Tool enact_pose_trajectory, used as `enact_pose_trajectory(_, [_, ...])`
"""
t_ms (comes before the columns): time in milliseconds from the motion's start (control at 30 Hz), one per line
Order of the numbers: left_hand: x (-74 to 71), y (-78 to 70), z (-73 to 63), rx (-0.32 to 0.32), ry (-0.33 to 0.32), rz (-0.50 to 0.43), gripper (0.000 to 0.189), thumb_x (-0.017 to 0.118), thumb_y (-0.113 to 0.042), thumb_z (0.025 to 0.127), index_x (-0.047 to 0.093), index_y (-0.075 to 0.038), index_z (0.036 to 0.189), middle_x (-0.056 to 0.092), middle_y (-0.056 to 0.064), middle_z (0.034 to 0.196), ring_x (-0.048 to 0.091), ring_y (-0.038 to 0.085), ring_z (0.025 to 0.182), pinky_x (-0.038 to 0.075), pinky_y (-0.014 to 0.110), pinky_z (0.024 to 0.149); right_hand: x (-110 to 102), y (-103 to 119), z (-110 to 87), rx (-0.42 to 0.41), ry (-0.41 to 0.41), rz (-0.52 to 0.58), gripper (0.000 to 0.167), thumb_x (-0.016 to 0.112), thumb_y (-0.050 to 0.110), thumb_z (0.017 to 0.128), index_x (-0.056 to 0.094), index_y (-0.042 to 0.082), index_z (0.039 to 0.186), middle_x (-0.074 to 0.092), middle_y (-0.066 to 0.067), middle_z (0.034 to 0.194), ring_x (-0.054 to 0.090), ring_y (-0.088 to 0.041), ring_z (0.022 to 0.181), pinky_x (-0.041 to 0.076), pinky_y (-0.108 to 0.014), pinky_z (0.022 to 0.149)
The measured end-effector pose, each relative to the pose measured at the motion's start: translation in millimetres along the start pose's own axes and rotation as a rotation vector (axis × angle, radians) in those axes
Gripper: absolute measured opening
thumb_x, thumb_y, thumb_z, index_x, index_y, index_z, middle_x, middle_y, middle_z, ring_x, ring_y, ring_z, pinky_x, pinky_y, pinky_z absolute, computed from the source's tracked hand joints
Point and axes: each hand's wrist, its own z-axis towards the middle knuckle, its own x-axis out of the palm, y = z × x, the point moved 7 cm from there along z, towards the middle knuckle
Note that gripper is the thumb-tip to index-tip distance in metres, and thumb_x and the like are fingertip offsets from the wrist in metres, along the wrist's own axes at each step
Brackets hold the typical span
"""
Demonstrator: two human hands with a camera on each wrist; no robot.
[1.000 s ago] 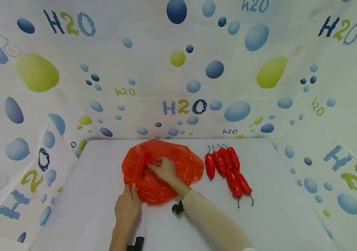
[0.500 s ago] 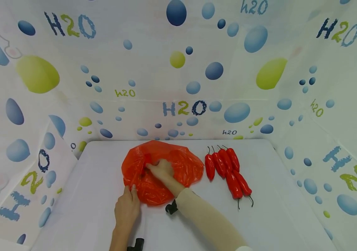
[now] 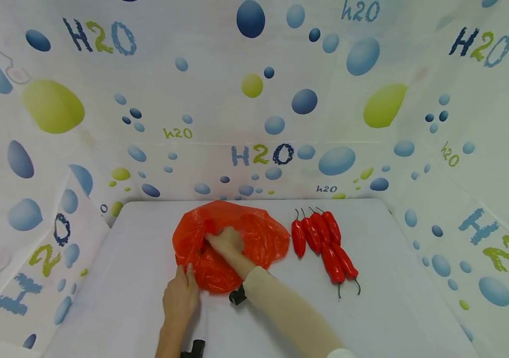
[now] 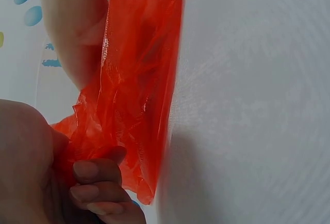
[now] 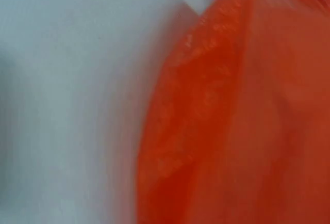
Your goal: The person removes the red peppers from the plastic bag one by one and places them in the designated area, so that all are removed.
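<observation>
A crumpled, see-through red plastic bag (image 3: 265,238) lies on the white table, its opening facing the person. My left hand (image 3: 180,296) pinches the near left edge of the bag; in the left wrist view its curled fingers (image 4: 100,172) hold the gathered plastic. My right hand (image 3: 227,241) reaches into the bag's opening, its fingertips hidden by plastic. I cannot tell whether it holds anything. Dark red shapes and a bit of stem show inside the bag near it. The bag's plastic (image 5: 247,115) fills much of the right wrist view, hiding the hand there.
Several glossy red chili peppers (image 3: 311,233) with dark stems lie to the right of the bag in two groups, the nearer pair (image 3: 334,263) pointing stems toward the person. A white backdrop (image 3: 218,99) printed with blue and green drops stands around the table (image 3: 397,298).
My right hand has moved a little left and deeper into the bag, its fingers passing out of sight. My left hand stays on the bag's edge; the peppers outside have not moved.
</observation>
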Motion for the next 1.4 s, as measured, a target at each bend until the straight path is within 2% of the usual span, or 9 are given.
enact_pose_trajectory(233, [-0.2, -3.3, -1.1, 0.002, 0.004, -0.002, 0.036, 0.038, -0.032, 0.113, 0.048, -0.002, 0.095, 0.044, 0.010, 0.061, 0.049, 0.027, 0.054, 0.039, 0.038, 0.050, 1.0, 0.6, -2.6, -0.004, -0.022, -0.033, 0.034, 0.079, 0.046, 0.091, 0.064, 0.018, 0.079, 0.060, -0.001, 0.062, 0.060, -0.019, 0.058, 0.056, -0.037, 0.065])
enact_pose_trajectory(500, [1.2, 0.3, 0.2, -0.008, 0.003, 0.013, 0.038, 0.037, -0.034, 0.113, 0.048, -0.003, 0.095, 0.047, 0.012, 0.062, 0.053, 0.031, 0.056, 0.040, 0.041, 0.052, 1.0, 0.0, -3.0, 0.034, -0.003, 0.015, 0.030, 0.082, 0.040, 0.088, 0.066, 0.017, 0.080, 0.063, -0.002, 0.063, 0.062, -0.020, 0.060, 0.059, -0.042, 0.069])
enact_pose_trajectory(900, [2.7, 1.3, 0.4, 0.000, -0.005, 0.004, 0.038, 0.037, -0.033, 0.113, 0.048, -0.003, 0.094, 0.047, 0.012, 0.061, 0.054, 0.032, 0.056, 0.040, 0.041, 0.052, 1.1, -3.7, -1.4, -0.030, -0.015, 0.076, 0.043, 0.080, 0.039, 0.087, 0.060, 0.015, 0.058, 0.049, 0.001, 0.051, 0.051, -0.018, 0.050, 0.041, -0.029, 0.049])
enact_pose_trajectory(1167, [2.1, 1.3, 0.9, 0.008, -0.019, 0.008, 0.038, 0.036, -0.033, 0.113, 0.047, -0.003, 0.092, 0.047, 0.012, 0.060, 0.055, 0.033, 0.055, 0.038, 0.041, 0.050, -2.3, -3.9, -5.6, -0.044, 0.001, 0.119, 0.043, 0.080, 0.038, 0.088, 0.061, 0.015, 0.058, 0.050, 0.001, 0.051, 0.052, -0.017, 0.051, 0.043, -0.028, 0.051])
enact_pose_trajectory(1400, [2.1, -0.5, 0.5, 0.001, 0.000, 0.007, 0.037, 0.036, -0.033, 0.113, 0.047, -0.003, 0.094, 0.045, 0.011, 0.061, 0.050, 0.029, 0.054, 0.037, 0.038, 0.049, -12.3, -4.9, -9.5, -0.045, 0.003, 0.132, 0.040, 0.081, 0.040, 0.088, 0.064, 0.017, 0.060, 0.053, 0.003, 0.053, 0.052, -0.014, 0.054, 0.042, -0.027, 0.051])
